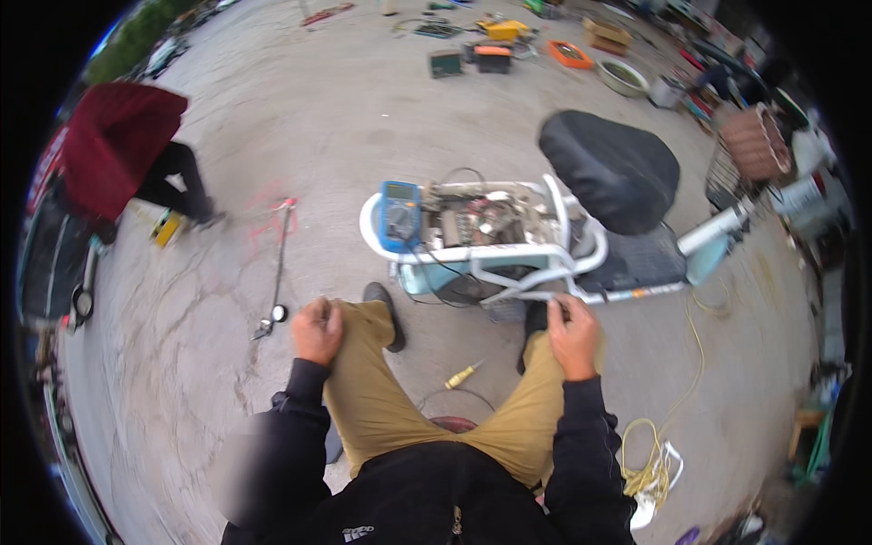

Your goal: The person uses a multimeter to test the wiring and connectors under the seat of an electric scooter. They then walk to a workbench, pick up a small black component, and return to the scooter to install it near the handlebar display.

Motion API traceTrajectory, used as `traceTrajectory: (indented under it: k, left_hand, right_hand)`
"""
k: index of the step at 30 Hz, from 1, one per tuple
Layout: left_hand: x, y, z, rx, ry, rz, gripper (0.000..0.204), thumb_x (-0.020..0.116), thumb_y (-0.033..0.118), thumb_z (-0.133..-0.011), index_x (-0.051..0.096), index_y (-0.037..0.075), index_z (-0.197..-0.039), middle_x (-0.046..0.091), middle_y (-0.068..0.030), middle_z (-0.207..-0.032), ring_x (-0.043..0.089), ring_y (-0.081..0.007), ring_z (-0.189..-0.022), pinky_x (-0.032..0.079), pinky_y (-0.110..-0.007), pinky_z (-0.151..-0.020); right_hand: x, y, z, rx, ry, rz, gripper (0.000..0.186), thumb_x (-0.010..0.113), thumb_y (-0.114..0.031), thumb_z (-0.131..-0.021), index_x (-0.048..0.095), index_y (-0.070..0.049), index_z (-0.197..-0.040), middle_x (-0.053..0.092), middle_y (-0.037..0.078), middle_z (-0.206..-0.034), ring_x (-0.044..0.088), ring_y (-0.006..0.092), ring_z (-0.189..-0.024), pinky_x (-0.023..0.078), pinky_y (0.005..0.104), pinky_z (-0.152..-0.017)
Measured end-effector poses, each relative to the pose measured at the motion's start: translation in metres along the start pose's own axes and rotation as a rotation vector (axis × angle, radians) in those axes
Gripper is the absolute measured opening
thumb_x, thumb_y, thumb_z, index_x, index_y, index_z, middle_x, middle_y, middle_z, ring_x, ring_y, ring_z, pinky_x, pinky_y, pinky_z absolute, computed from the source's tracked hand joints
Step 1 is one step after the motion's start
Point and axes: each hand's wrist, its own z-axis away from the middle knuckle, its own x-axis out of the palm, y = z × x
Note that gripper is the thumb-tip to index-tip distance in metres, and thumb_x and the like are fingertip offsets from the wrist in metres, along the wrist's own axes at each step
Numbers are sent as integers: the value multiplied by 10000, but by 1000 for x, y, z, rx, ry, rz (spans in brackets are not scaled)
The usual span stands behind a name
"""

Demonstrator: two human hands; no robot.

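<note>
**Seated Operator at Opened Scooter: Hand Positions and Hazards**

The person sits low on the concrete floor (272, 109), knees apart, facing a small electric scooter (536, 245) with its black seat (609, 168) tipped up and the battery bay (481, 218) exposed.

**Hand state.** The left hand (317, 331) rests on the left knee, its grip curled loosely and holding nothing visible. The right hand (572, 336) sits at the right knee, just beside the scooter's white frame tube (531, 259); the fingers are bent, and whether they pinch a wire or a small part cannot be told from this view.

**Surrounding items.** A blue multimeter (400, 213) lies on the rear rim of the frame, its leads trailing down into the bay. A yellow-handled screwdriver (461, 373) lies on the floor between the feet. A yellow cable (649, 463) is coiled on the floor at the person's right. A long metal rod (277, 263) lies well to the left. A person in a red top (118, 145) is bent over near the far left.

**Hazards, as judged.**
- The multimeter sits on a narrow curved rim; a tug on its leads could pull it off.
- Exposed wiring in the open bay could short against a bare tool.
- The coiled cable lies close to the right leg and could snag a foot on standing.
- The raised seat could drop onto a hand in the bay.
</note>
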Motion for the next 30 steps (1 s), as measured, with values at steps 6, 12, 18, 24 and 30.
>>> traceTrajectory:
  k: [6, 12, 18, 24, 30]
  left_hand:
    - [-2, 8, -1, -106, -6, -14, 249, 760, 248, -946, 700, 45, -815, 689, -237, -730, 705, -447, -686, 542, -521, -613]
    - [-6, 5, -3, -194, -23, 42, 302, 746, 321, -991, 708, 31, -917, 684, -228, -753, 697, -428, -712, 535, -490, -648]
    - [-15, -2, 5, -194, -33, 68, 253, 726, 293, -1001, 732, 41, -1013, 690, -232, -772, 703, -402, -706, 536, -483, -652]
    - [-35, 2, 28, -210, -1, 129, 262, 719, 292, -991, 697, 34, -944, 685, -234, -738, 696, -443, -729, 536, -516, -673]
    - [-63, 7, 66, -286, 24, 97, 302, 753, 295, -965, 637, 31, -879, 632, -228, -702, 659, -432, -670, 521, -491, -632]
  right_hand:
    - [1, 8, -3, -18, -6, 66, 184, 723, -153, -1028, 765, 19, -1079, 754, 171, -959, 722, 318, -843, 573, 422, -775]
    - [12, 12, -9, 15, -16, 8, 182, 695, -122, -1046, 743, 50, -1085, 744, 113, -857, 685, 190, -723, 554, 354, -695]
    - [16, 11, -7, 5, 7, -45, 184, 688, -118, -1049, 741, 55, -1084, 738, 107, -842, 673, 176, -715, 544, 348, -687]
    - [12, 16, -9, 2, 19, -83, 196, 684, -128, -1064, 727, 63, -1060, 708, 65, -815, 621, 135, -703, 517, 335, -666]
    - [9, 15, -7, -66, 28, -87, 206, 684, -141, -1071, 725, 61, -1058, 687, 49, -801, 596, 119, -698, 496, 321, -659]
